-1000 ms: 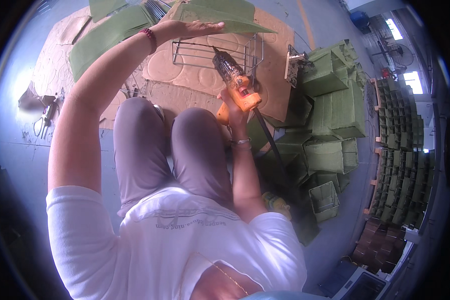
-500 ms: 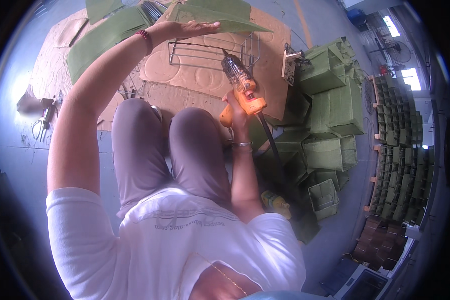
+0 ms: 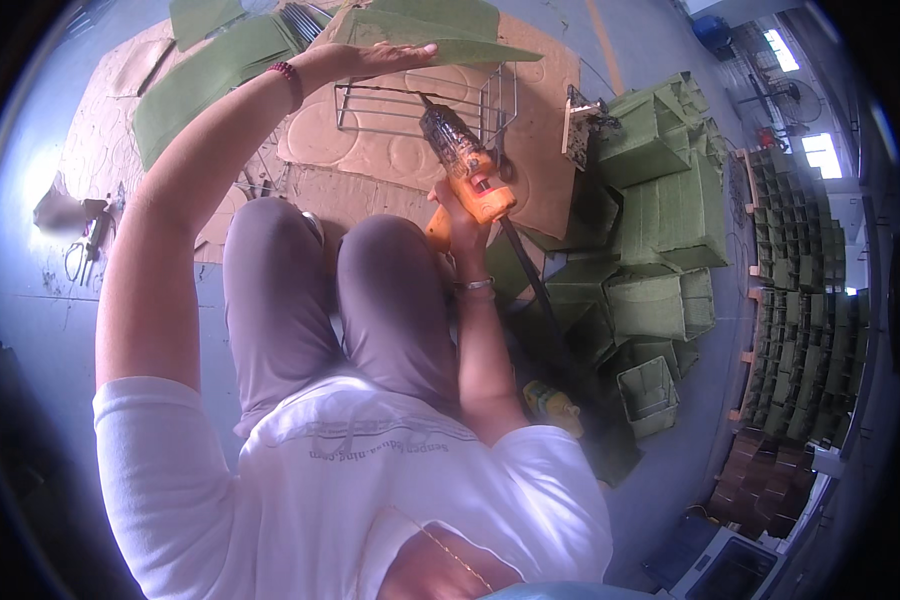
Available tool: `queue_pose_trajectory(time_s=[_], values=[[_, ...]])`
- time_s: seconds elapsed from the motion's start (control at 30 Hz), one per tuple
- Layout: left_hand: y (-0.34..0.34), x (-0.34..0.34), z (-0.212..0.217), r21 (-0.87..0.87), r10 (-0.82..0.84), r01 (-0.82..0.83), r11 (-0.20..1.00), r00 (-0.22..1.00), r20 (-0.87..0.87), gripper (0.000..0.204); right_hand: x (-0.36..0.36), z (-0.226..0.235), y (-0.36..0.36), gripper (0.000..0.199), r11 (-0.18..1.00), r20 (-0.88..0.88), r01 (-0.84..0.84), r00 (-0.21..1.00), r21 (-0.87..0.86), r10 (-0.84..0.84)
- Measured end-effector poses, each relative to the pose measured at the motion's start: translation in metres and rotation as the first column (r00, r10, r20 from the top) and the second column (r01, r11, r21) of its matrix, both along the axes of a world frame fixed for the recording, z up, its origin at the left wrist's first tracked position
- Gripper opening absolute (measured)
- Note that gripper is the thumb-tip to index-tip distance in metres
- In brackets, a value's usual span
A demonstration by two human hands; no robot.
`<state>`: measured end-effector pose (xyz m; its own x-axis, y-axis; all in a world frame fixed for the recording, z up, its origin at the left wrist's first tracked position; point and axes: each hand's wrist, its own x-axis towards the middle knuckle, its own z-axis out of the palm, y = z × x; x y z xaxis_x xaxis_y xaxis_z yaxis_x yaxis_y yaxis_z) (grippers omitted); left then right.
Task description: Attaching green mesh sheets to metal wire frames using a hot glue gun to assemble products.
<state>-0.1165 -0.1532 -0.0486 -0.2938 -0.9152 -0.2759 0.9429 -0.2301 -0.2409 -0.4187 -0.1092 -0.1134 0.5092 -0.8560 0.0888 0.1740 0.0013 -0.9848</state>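
In my right hand [image 3: 465,225] is an orange hot glue gun [image 3: 480,185], its dark, stained barrel pointing away from me. The gun's nozzle reaches the upper bar of a metal wire frame [image 3: 370,125] standing on the cardboard. My left hand [image 3: 385,60] stretches out with its fingers straight, lying along the near edge of a green fabric-like panel [image 3: 460,48]. That panel slants over the far side of the frame. Part of the left hand's underside is hidden. A black stick or cord [image 3: 527,265] trails from the back of the gun.
Flattened cardboard [image 3: 320,185] covers the floor ahead. More green sheets [image 3: 195,100] lie at the left, with metal rods [image 3: 305,20] beyond. Green box-shaped bins [image 3: 670,215] crowd the right side, near a yellow bottle [image 3: 552,408]. Stacked green boxes [image 3: 795,300] stand farther right.
My right hand has moved the glue gun a little to the left, its nozzle sliding along the frame's bar. The left hand and green panel stay in place.
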Motion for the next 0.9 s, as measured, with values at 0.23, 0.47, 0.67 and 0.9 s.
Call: queue_pose_trajectory(time_s=[0.23,0.47,0.67,0.9], values=[[0.019,0.014,-0.003,-0.018,-0.014,0.014,1.000,1.000,-0.023,0.069,-0.010,-0.001,-0.006,0.009,0.997,-0.012,0.069,0.998,0.041,-0.068],[0.021,0.015,-0.001,-0.026,-0.025,0.024,0.999,0.998,-0.052,0.069,-0.014,-0.005,-0.008,0.009,0.995,0.042,0.077,0.996,0.067,-0.080],[0.008,-0.002,0.009,-0.036,-0.030,0.027,0.999,0.997,-0.077,0.068,-0.013,0.003,0.000,0.003,0.985,0.085,0.143,0.985,0.101,-0.152],[0.006,-0.006,0.009,-0.046,-0.043,0.038,0.998,0.993,-0.108,0.068,-0.022,0.000,-0.007,0.006,0.986,0.075,0.141,0.986,0.089,-0.148]])
